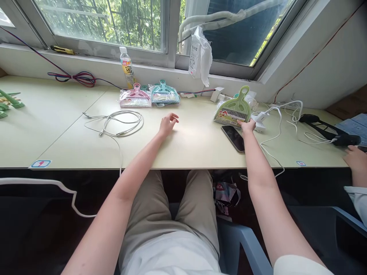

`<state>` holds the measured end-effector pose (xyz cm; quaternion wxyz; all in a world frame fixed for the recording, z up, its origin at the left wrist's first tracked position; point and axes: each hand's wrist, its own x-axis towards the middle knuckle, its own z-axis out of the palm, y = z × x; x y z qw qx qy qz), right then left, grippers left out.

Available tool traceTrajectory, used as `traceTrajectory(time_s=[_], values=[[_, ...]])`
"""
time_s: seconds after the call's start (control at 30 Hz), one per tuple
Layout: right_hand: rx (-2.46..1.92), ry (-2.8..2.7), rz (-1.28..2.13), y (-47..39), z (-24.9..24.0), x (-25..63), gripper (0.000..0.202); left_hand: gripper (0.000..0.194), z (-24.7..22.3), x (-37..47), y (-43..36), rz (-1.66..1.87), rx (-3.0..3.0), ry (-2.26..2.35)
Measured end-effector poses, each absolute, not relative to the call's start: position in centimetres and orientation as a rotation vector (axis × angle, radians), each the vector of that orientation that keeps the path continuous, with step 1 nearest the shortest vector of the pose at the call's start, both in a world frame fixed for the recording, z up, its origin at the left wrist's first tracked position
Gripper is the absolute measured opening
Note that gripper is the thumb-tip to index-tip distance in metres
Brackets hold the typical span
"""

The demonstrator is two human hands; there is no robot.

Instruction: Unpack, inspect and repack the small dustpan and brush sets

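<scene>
At the right of the table, my right hand (248, 125) is closed on the lower right corner of a green mini dustpan (239, 103), which has a brush and a printed label in front. A black phone (233, 137) lies just below that hand. My left hand (168, 125) is over the middle of the table, holding nothing, its fingers loosely bent and apart. Behind it, by the window wall, lie a pink dustpan set (135, 97) and a blue-green dustpan set (164, 94), both in clear plastic wrap.
A coiled white cable (123, 123) lies left of my left hand. A drink bottle (127, 68) stands by the sill. White chargers (260, 118) and cords are beside my right hand. At the far right, another person's hand (356, 158) rests near a black strap-like object (329, 130).
</scene>
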<state>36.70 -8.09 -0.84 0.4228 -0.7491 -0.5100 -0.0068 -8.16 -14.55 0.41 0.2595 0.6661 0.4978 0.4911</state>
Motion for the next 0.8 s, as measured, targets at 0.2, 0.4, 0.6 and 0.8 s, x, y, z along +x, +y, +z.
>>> traceTrajectory(time_s=[0.2,0.4,0.6,0.8], values=[[-2.142,-0.827,-0.069,-8.6,-0.4,34.9,0.058,0.03,0.1,-8.4,-14.6,1.227,1.877,1.335],[-2.101,-0.823,0.044,-9.4,-0.2,35.0,0.058,0.034,-0.5,-8.5,-14.6,1.08,1.923,1.272],[-2.067,-0.874,-0.043,-8.6,-0.8,35.3,0.054,0.033,-0.5,-8.8,-14.7,1.074,1.914,1.266],[-2.153,-0.908,0.014,-9.1,-1.2,36.1,0.061,0.032,-0.1,-8.7,-15.1,1.045,1.901,1.276]])
